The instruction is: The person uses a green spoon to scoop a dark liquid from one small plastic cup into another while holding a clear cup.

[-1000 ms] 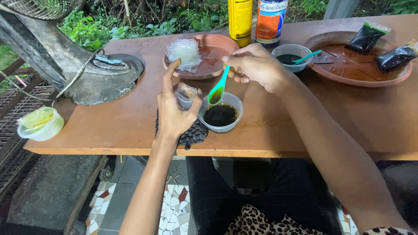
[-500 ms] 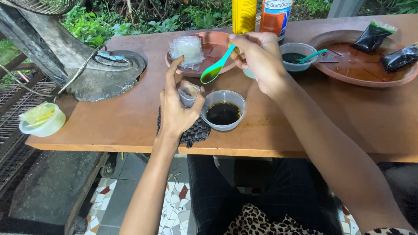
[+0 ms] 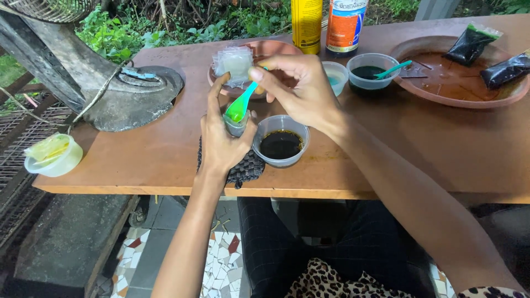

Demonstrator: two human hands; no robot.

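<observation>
My left hand [image 3: 222, 138] holds a small clear plastic pouch [image 3: 236, 124] upright above a dark woven mat [image 3: 245, 168] at the table's front edge. My right hand [image 3: 301, 91] pinches the handle of a green plastic spoon [image 3: 240, 105], whose bowl sits at the mouth of the pouch. Just right of the pouch stands a clear plastic cup of dark liquid [image 3: 281, 142].
A brown plate [image 3: 268, 51] carries a stack of clear pouches [image 3: 234, 63]. Behind stand a yellow can [image 3: 307, 25], a bottle [image 3: 345, 25], a small cup [image 3: 335, 74] and a cup with a teal spoon [image 3: 373, 69]. A clay dish [image 3: 452, 77] holds dark filled packets [image 3: 472, 44]. A fan base [image 3: 130, 96] and a white tub [image 3: 54, 157] lie left.
My right hand lifted the green spoon out of the cup of dark liquid and swung it left to the mouth of the pouch. My left hand kept the pouch in place.
</observation>
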